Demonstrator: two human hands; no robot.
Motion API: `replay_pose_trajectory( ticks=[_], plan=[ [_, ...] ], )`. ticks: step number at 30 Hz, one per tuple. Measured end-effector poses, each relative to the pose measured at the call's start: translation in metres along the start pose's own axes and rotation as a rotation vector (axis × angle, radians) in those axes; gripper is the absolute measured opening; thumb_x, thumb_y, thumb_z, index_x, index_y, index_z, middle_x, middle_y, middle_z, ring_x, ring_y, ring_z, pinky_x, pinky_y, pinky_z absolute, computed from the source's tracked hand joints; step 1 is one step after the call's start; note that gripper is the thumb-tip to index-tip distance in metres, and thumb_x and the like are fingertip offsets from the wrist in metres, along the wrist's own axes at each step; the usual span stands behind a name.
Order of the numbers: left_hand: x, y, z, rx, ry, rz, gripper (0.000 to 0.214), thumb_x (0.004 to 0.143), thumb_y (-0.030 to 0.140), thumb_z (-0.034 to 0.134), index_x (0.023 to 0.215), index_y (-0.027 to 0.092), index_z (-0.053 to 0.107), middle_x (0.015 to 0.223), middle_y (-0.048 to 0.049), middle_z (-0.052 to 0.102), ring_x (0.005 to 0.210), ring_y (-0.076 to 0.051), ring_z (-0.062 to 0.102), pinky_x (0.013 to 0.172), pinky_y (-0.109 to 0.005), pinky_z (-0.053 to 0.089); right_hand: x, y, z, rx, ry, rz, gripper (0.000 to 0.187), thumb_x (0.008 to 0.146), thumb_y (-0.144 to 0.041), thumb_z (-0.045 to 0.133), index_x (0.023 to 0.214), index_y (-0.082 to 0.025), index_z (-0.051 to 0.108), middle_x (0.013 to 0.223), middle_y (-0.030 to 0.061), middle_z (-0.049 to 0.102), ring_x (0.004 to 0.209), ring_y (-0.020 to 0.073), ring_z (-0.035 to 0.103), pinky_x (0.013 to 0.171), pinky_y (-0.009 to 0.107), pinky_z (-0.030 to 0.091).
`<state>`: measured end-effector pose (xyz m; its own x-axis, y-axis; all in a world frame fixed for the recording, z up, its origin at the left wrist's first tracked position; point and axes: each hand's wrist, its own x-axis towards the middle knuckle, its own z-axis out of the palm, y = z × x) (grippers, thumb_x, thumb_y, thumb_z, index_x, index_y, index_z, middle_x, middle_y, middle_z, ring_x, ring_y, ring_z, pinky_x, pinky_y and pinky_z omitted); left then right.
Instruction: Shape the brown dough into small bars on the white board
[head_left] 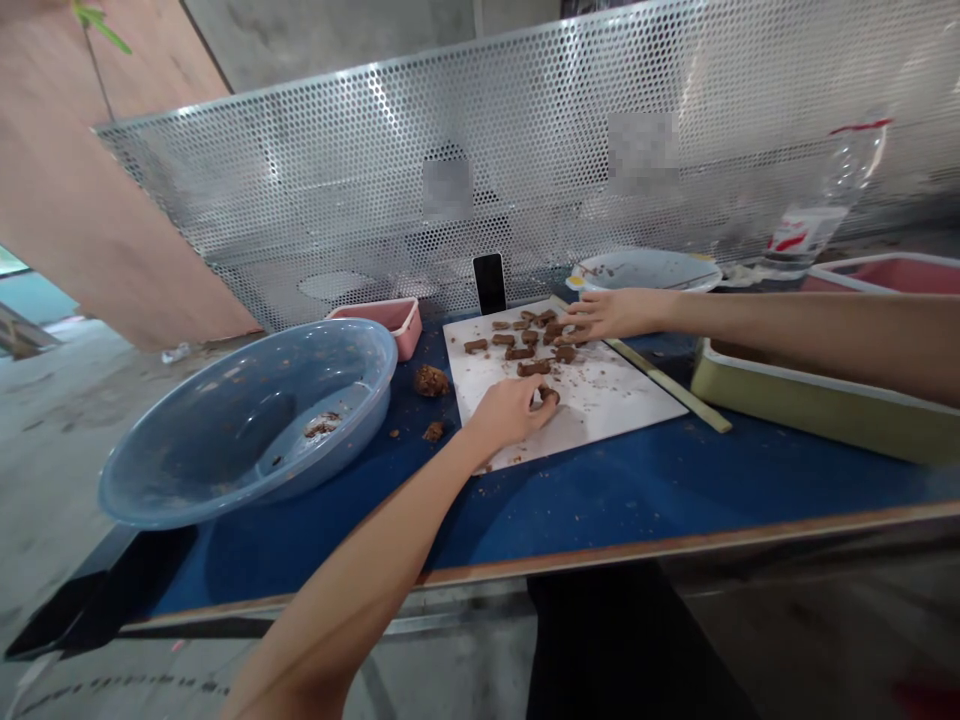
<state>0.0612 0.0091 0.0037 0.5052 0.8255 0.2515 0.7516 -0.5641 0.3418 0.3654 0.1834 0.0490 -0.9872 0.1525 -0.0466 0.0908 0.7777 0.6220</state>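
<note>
My left hand [512, 412] is at the near part of a white board [600, 412], its thumb and fingers curled around a small brown lump [550, 394] that looks like clay. Farther back, my right hand [611, 314] reaches in from the right with its fingers stretched out. Its fingertips are at a group of short brown clay-like pieces [534, 368]; whether they touch one is hard to tell. Several such pieces lie on the board among crumbs. Left of the board are a larger brown lump [431, 381] and a smaller one [433, 431] on the blue tabletop [600, 500].
A big blue basin [247, 420] stands at the left, with a pink tray [405, 330] behind it. A phone [490, 283] leans upright behind the board. To the right are a wooden strip [675, 388], green tray [810, 405], white basin [645, 268] and plastic bottle [810, 225]. Perforated metal [337, 160] closes the back.
</note>
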Motion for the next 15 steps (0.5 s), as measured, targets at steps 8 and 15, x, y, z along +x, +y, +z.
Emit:
replay_pose_trajectory(
  ticks=[8, 15],
  plan=[
    [-0.001, 0.0, -0.001, 0.005, 0.01, -0.014, 0.025, 0.105, 0.041, 0.058, 0.103, 0.021, 0.073, 0.082, -0.0053, 0.076, 0.072, -0.021, 0.066, 0.067, -0.031, 0.041, 0.02, -0.001, 0.008, -0.036, -0.006, 0.046, 0.066, 0.104, -0.01, 0.043, 0.167, -0.028, 0.049, 0.159, 0.0142, 0.062, 0.138, 0.0316, 0.061, 0.111, 0.054, 0.051],
    [0.0, -0.001, 0.0, 0.01, 0.009, 0.012, 0.025, 0.105, 0.041, 0.058, 0.102, 0.02, 0.073, 0.08, -0.0046, 0.074, 0.069, -0.02, 0.063, 0.066, -0.032, 0.037, -0.001, -0.002, 0.013, -0.011, 0.003, 0.005, 0.055, 0.105, -0.01, 0.04, 0.151, -0.026, 0.065, 0.159, 0.0127, 0.063, 0.14, 0.0298, 0.061, 0.111, 0.052, 0.052]
  ],
)
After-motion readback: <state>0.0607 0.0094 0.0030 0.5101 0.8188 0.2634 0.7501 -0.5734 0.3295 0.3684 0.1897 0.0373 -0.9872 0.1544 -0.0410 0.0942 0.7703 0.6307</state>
